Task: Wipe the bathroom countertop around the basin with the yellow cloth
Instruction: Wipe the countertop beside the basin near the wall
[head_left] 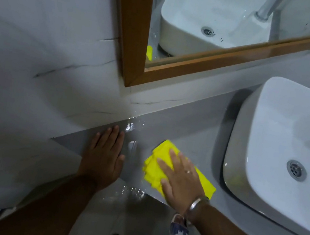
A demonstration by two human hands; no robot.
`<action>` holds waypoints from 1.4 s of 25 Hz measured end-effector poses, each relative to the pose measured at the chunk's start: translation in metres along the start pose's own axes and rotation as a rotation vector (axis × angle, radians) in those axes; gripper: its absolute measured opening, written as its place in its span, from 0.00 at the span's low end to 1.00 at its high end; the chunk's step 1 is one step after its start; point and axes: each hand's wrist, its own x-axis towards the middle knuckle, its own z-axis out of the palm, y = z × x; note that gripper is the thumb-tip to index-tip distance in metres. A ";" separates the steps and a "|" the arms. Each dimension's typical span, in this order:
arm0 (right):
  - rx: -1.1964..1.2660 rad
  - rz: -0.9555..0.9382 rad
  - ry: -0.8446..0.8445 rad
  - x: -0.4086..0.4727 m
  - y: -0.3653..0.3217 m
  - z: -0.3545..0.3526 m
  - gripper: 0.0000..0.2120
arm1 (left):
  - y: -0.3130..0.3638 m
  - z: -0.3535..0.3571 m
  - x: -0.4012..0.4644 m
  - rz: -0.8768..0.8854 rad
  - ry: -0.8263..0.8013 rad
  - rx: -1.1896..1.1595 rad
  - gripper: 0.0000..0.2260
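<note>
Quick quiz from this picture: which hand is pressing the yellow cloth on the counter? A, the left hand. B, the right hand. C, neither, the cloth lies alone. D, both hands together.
B: the right hand lies flat on the yellow cloth, while the left hand rests bare on the countertop beside it.

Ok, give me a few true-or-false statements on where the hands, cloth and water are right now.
1. The right hand presses flat on the folded yellow cloth. True.
2. The left hand holds a second cloth. False: it rests bare and flat on the grey countertop.
3. The cloth lies inside the white rectangular basin. False: it is on the countertop, left of the basin.
4. Water glistens near the wall corner. True.
5. The wood-framed mirror reflects the basin. True.
</note>
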 end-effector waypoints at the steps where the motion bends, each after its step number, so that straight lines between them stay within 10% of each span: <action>1: 0.018 0.199 0.043 0.022 0.010 -0.001 0.27 | 0.000 0.001 0.000 0.008 0.012 -0.003 0.29; 4: 0.238 0.876 0.157 0.103 0.035 -0.011 0.28 | -0.003 0.006 0.002 0.020 0.053 0.003 0.29; 7: 0.397 1.166 0.161 0.144 0.061 -0.026 0.30 | -0.002 0.008 0.001 0.025 0.068 0.001 0.29; 9: 0.337 1.069 0.124 0.135 0.052 -0.024 0.30 | -0.002 0.008 0.002 0.015 0.073 -0.006 0.29; 15: -0.011 -0.166 -0.104 0.012 0.004 -0.010 0.31 | -0.003 0.004 0.003 0.024 0.052 -0.027 0.30; 21: 0.049 0.204 -0.195 0.116 0.065 -0.031 0.31 | -0.003 0.003 0.000 0.053 0.099 -0.012 0.29; 27: 0.021 -0.306 -0.141 -0.007 -0.015 -0.010 0.29 | -0.001 -0.005 -0.002 0.043 -0.011 0.032 0.29; 32: 0.134 0.181 -0.253 -0.012 0.002 -0.042 0.50 | 0.030 -0.044 0.016 0.375 -0.158 0.039 0.39; 35: 0.032 0.161 -0.311 -0.040 -0.004 -0.044 0.59 | 0.073 -0.044 0.003 0.529 -0.307 0.027 0.48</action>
